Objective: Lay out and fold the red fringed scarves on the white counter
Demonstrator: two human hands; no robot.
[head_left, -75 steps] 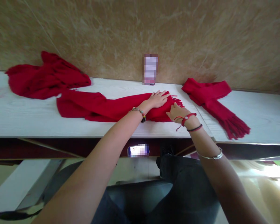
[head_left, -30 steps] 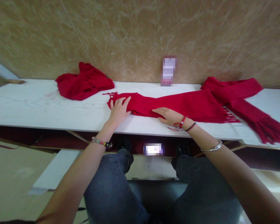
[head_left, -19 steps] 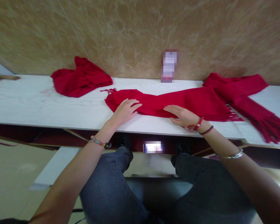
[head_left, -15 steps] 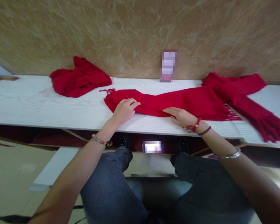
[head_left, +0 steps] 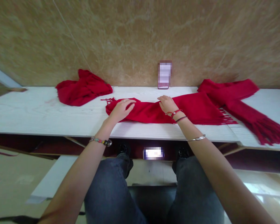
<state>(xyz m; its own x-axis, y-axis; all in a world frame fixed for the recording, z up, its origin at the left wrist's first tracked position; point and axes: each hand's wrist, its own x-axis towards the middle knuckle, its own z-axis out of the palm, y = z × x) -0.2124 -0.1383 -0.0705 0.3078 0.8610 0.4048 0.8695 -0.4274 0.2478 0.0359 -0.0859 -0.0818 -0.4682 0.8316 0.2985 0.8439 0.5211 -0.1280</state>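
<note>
A red scarf, folded into a long flat strip with fringe at both ends, lies on the white shelf in front of me. My left hand rests over its left part, thumb slightly apart from the extended fingers. Toward the middle, my right hand lies across the strip, its fingertips at the far edge and pointing left. Neither hand shows a clear grip on the cloth. To the right, another red scarf lies crossed over itself, its fringe toward the front edge. A bunched red cloth sits at the far left.
A phone leans against the marbled wall behind the white shelf. Below the shelf's front edge, a second bright-screened device lies between my feet. A white board is low on the left.
My right hand has moved left and away from me, from the scarf's near edge to its far edge. My left hand stays near the left end. The view has shifted slightly.
</note>
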